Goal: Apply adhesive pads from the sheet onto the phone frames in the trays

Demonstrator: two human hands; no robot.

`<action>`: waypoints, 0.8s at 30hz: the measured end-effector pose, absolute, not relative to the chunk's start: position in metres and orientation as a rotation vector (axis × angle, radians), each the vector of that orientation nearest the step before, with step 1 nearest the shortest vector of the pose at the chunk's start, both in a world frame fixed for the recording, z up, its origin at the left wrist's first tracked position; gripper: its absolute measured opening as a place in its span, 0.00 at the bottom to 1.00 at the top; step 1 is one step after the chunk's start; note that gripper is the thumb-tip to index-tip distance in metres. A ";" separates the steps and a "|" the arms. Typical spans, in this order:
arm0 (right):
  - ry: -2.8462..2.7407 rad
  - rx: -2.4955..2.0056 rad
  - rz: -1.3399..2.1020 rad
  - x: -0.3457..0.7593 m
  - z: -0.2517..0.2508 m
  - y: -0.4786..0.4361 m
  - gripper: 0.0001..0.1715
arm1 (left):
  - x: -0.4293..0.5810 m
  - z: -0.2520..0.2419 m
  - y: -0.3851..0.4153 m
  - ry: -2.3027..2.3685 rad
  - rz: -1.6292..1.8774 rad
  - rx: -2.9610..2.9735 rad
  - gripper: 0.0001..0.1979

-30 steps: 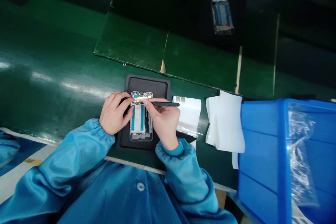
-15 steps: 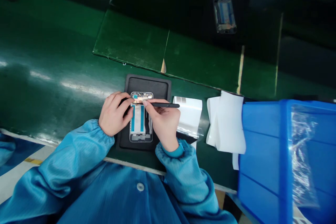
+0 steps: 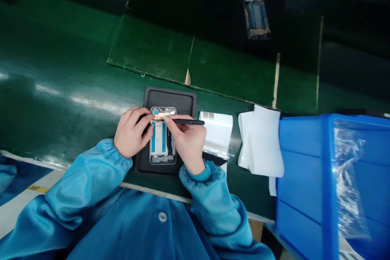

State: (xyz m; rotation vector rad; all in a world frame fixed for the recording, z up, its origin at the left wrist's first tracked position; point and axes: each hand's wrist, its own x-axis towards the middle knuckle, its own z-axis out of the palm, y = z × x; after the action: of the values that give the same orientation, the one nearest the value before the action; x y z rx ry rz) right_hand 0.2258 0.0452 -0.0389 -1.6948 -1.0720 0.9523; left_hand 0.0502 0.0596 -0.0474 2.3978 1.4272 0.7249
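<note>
An opened phone (image 3: 159, 138) lies upright in a black tray (image 3: 170, 96), its inner parts exposed. Blue strips run along its pale battery area, and a copper-coloured patch shows near the top. My left hand (image 3: 130, 132) is at the phone's left edge, fingers bent, fingertips and thumb against its upper left side. My right hand (image 3: 191, 140) grips a slim black pen-like tool (image 3: 189, 122), held nearly level across the phone. The tool's thin tip points left, over the upper part of the phone; fingers hide part of it.
Right of the tray lie a white sheet with a clear film (image 3: 217, 130) and folded white papers (image 3: 263, 142). A blue bin (image 3: 300, 162) holding clear plastic stands at the right. Beyond a raised green ledge (image 3: 225, 77), another opened phone (image 3: 256, 18) rests on a dark tray.
The view has shifted slightly, moving the scene a little left. Both hands and the black tool keep nearly the same places on the phone.
</note>
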 end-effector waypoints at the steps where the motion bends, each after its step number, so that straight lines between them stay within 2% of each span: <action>1: -1.068 -1.695 0.954 0.226 -0.039 0.045 0.11 | 0.050 -0.047 0.059 1.429 0.723 2.407 0.13; 11: -1.073 -1.686 0.926 0.226 -0.038 0.045 0.11 | 0.051 -0.040 0.053 1.384 0.533 2.678 0.16; 17: -0.948 -1.605 0.844 0.235 -0.013 0.030 0.11 | 0.052 -0.027 0.048 1.313 0.320 2.863 0.18; 21: -0.920 -1.624 0.690 0.258 0.005 0.008 0.09 | 0.041 -0.026 0.044 1.620 0.394 2.630 0.21; 24: -0.881 -1.651 0.585 0.283 0.005 -0.010 0.09 | 0.035 -0.031 0.038 1.806 0.374 2.404 0.17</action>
State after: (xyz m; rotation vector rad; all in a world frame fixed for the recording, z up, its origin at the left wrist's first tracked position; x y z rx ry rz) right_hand 0.2828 -0.0102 0.0054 -1.6512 -0.8806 0.5855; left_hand 0.0350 0.0379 -0.0315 2.4042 1.8059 0.3744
